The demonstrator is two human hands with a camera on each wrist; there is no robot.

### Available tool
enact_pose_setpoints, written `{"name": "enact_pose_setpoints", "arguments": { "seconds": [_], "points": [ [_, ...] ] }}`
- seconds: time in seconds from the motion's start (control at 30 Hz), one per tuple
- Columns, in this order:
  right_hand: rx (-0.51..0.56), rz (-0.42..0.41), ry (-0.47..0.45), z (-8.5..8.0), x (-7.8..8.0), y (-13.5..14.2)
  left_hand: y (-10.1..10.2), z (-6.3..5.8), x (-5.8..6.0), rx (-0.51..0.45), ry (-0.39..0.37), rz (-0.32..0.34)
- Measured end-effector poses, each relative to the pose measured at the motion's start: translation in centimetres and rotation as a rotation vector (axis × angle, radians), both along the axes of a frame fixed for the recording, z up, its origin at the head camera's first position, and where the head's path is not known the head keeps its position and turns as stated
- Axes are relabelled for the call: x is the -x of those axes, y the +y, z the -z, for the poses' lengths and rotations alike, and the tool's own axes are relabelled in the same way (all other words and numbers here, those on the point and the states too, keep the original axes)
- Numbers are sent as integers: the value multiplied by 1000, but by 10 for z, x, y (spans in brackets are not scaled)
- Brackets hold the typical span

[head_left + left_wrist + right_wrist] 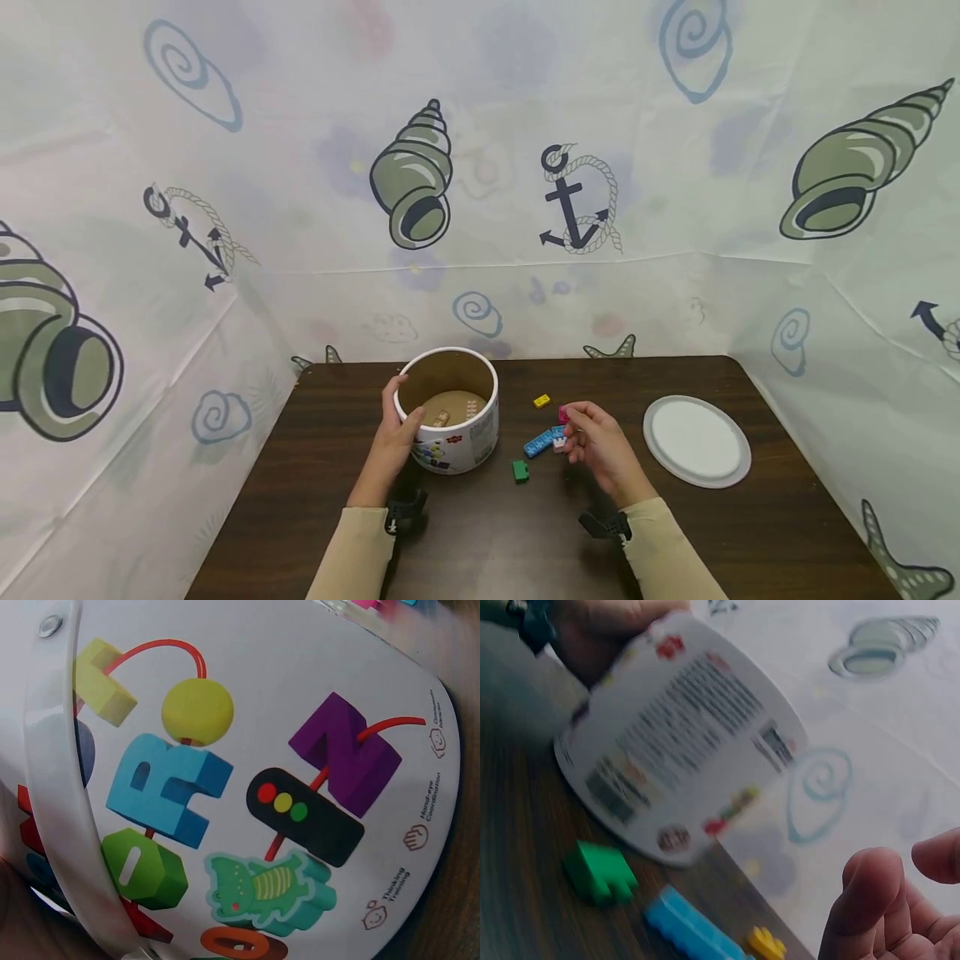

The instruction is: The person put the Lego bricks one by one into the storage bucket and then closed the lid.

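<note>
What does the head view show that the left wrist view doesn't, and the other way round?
Head only: the white disc, the green brick and the yellow brick.

Left wrist only: readable captions such as "Thinking Training", and a clear close-up of the printed purple N.

Both: the tub, part of the left hand at its rim, and the dark table, only a sliver in the wrist view.

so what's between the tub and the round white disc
The head view shows a green block, a yellow block, a long blue block, a bright pink block and other small pieces, then the right hand.
</note>
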State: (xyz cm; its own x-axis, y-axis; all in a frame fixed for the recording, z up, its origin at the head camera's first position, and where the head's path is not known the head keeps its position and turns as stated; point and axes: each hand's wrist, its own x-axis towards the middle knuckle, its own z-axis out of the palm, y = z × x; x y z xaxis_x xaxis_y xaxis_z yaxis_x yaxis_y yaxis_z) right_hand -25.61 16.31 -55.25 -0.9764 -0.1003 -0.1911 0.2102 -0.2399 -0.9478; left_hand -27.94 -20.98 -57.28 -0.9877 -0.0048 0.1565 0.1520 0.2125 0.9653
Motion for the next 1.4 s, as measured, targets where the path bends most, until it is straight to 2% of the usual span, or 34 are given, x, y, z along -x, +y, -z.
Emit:
{"name": "enact_pose_setpoints", "arguments": {
  "seconds": [0.17, 0.33, 0.5, 0.67, 0.83, 1.03, 1.27, 1.4],
  "points": [
    [-30, 76, -21, 14, 1, 31, 0, 2, 0, 10, -10, -4],
    [-141, 72, -74, 35, 3, 56, -2, 3, 1, 17, -14, -1],
    [-171, 90, -96, 48, 11, 71, 0, -1, 3, 25, -12, 3],
    [-225, 96, -100, 54, 13, 73, 2, 2, 1, 11, -19, 13],
    [-299, 113, -52, 58, 12, 67, 2, 2, 2, -2, -2, 10],
    [-380, 93, -19, 66, 9, 62, 0, 3, 3, -9, 2, 16],
    [-511, 103, 11, 65, 6, 59, 0, 3, 3, -10, 6, 11],
    [-550, 101, 19, 65, 7, 59, 0, 2, 2, -12, 4, 10]
  ]
}}
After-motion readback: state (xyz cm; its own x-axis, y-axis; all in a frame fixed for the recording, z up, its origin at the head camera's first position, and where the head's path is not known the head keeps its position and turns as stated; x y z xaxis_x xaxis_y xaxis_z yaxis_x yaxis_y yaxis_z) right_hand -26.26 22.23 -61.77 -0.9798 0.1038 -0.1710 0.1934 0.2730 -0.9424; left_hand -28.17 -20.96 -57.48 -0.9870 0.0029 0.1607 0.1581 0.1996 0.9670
